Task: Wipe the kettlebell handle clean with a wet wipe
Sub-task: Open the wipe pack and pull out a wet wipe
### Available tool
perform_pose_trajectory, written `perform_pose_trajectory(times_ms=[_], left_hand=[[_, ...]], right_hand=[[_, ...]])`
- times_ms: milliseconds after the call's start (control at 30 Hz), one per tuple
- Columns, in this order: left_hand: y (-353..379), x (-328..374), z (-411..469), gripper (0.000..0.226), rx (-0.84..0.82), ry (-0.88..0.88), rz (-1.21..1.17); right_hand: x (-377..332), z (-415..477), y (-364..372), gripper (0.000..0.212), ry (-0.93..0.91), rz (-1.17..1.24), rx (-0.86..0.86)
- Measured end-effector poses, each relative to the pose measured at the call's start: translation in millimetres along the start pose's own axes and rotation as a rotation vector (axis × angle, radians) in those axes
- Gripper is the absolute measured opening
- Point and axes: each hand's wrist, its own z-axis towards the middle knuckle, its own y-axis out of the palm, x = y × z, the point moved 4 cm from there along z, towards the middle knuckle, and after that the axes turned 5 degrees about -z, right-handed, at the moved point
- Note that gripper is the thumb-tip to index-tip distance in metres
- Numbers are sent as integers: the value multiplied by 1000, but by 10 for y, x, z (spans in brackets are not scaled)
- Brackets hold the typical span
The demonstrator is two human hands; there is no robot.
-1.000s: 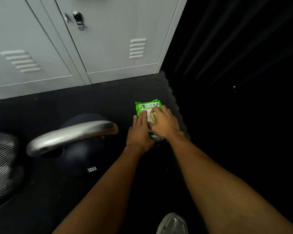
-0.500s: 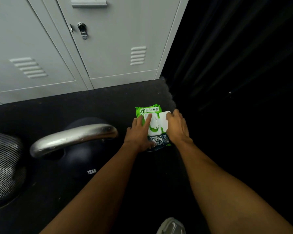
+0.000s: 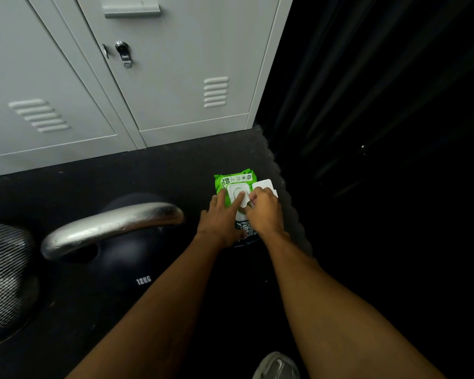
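Observation:
A dark kettlebell marked 12KG stands on the floor at the left, its silver handle arching over it. To its right lies a green wet wipe pack, its white lid flipped open to the right. My left hand rests flat on the pack with fingers apart, the index finger lying over the dispenser opening. My right hand is at that opening, fingertips pinched together on a small white bit of wet wipe. The pack's lower half is hidden under both hands.
Grey metal lockers stand behind, on dark rubber flooring. A black curtain fills the right side. A mesh-covered object sits at the far left, and a grey shoe shows at the bottom edge.
The pack's lid has been flipped open to the right. My right hand moved from the lid back to the opening and pinched there. My left hand stayed on the pack.

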Motion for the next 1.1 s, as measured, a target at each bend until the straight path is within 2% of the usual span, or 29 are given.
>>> perform_pose_trajectory(times_ms=[133,333,567,967,1033,1100], left_hand=[[20,-28,4,101,23,19,19],[11,-122,84,103,33,55,86],[-9,-108,119,106,26,54,51],[-2,-114,151,110,23,51,28],[4,-121,147,110,23,49,25],[8,-122,138,111,12,42,28]], right_hand=[[-55,16,-3,20,2,-65,11],[-101,54,21,23,46,-192,-50],[-151,74,43,27,70,-145,-3],[-144,109,89,33,13,-178,-93],[-88,134,99,33,47,-144,-76],[-6,176,73,35,148,5,-48]])
